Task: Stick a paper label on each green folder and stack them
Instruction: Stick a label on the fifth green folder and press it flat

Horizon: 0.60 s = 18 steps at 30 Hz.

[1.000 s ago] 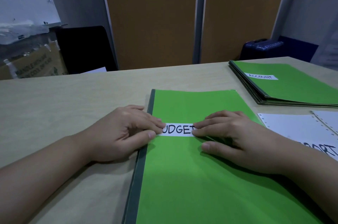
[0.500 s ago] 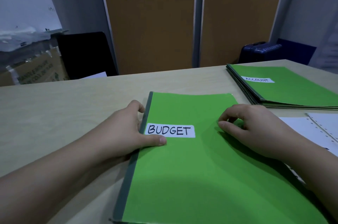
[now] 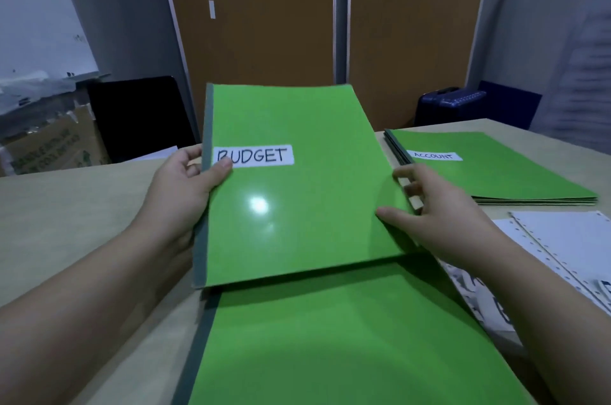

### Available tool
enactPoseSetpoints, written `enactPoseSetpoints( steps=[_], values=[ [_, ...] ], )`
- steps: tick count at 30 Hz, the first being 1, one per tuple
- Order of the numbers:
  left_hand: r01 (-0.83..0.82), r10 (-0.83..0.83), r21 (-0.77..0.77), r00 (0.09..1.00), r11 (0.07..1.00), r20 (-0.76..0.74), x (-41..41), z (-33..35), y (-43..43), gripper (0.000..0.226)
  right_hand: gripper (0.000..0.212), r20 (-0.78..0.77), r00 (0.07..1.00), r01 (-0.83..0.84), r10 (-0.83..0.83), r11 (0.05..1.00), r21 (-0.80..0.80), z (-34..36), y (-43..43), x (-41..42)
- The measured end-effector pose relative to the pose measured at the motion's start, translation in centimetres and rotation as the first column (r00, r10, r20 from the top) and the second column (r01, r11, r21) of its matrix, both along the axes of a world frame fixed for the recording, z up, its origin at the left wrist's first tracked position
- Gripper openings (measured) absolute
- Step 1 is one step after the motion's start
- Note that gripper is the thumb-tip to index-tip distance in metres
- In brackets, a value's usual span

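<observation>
A green folder [image 3: 297, 206] with a white BUDGET label [image 3: 261, 156] is lifted off the table and tilted toward me. My left hand [image 3: 185, 189] grips its grey spine edge, thumb on the cover by the label. My right hand [image 3: 436, 216] holds its right edge, thumb on top and fingers behind. Under it another green folder [image 3: 347, 348], with no label showing, lies flat on the table. A stack of green folders [image 3: 496, 173] sits at the right, its top one labelled ACCOUNT [image 3: 433, 156].
White perforated label sheets [image 3: 568, 249] lie on the table at the right, near my right forearm. Bare wooden table [image 3: 72, 212] spreads to the left. Behind the table stand a cardboard box [image 3: 49, 146], a black panel and a blue suitcase [image 3: 446, 107].
Both hands left the BUDGET label and took the folder by its edges. The folder has risen off the table, showing another green folder beneath.
</observation>
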State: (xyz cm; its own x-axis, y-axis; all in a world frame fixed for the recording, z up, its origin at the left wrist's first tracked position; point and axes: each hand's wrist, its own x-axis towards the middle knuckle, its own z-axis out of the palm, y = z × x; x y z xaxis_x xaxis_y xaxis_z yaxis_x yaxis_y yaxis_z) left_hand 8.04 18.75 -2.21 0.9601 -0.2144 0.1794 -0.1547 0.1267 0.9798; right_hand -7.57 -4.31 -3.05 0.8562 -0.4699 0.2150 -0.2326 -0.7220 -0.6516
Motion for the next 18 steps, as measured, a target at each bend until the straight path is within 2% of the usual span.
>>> enactPoseSetpoints(
  steps=[3, 6, 8, 10, 11, 13, 15, 16, 18],
  values=[
    [-0.093, 0.094, -0.011, 0.995, 0.996, 0.037, 0.8, 0.5, -4.0, 0.035, 0.066, 0.043, 0.995, 0.077, -0.085, 0.984, 0.161, 1.2, -1.7, -0.6],
    [-0.120, 0.122, -0.029, 0.991, 0.992, 0.047, 0.3, 0.9, -8.7, 0.030, 0.061, 0.166, 0.948, 0.233, -0.273, 0.946, 0.227, 2.2, -5.4, -1.2],
    [-0.076, 0.082, -0.060, 0.991, 0.995, 0.102, -0.8, 0.9, -11.6, 0.020, 0.057, 0.223, 0.904, 0.314, -0.363, 0.922, 0.228, 2.6, -8.3, -1.7],
    [0.044, -0.036, -0.049, 0.987, 0.998, 0.159, -2.1, 0.9, -14.3, 0.020, 0.055, 0.240, 0.868, 0.396, -0.436, 0.897, 0.197, 2.7, -11.2, -2.2],
    [0.140, -0.135, -0.020, 0.977, 0.990, 0.162, -2.6, 0.8, -15.5, 0.030, 0.055, 0.240, 0.849, 0.440, -0.472, 0.881, 0.175, 2.6, -12.6, -2.5],
    [0.359, -0.370, 0.100, 0.918, 0.928, 0.143, -3.1, 0.4, -18.2, 0.067, 0.056, 0.231, 0.809, 0.529, -0.541, 0.841, 0.118, 2.2, -15.1, -3.0],
    [0.444, -0.507, 0.331, 0.851, 0.833, 0.135, -3.3, -0.2, -20.6, 0.107, 0.056, 0.215, 0.783, 0.586, -0.584, 0.808, 0.061, 1.7, -17.1, -3.3],
    [0.447, -0.540, 0.420, 0.831, 0.790, 0.132, -3.3, -0.5, -21.6, 0.117, 0.057, 0.200, 0.776, 0.605, -0.598, 0.795, 0.031, 1.3, -17.9, -3.5],
    [0.452, -0.579, 0.508, 0.806, 0.733, 0.118, -3.3, -1.1, -23.2, 0.117, 0.056, 0.168, 0.768, 0.629, -0.618, 0.777, -0.020, 0.5, -19.4, -3.7]
  ],
)
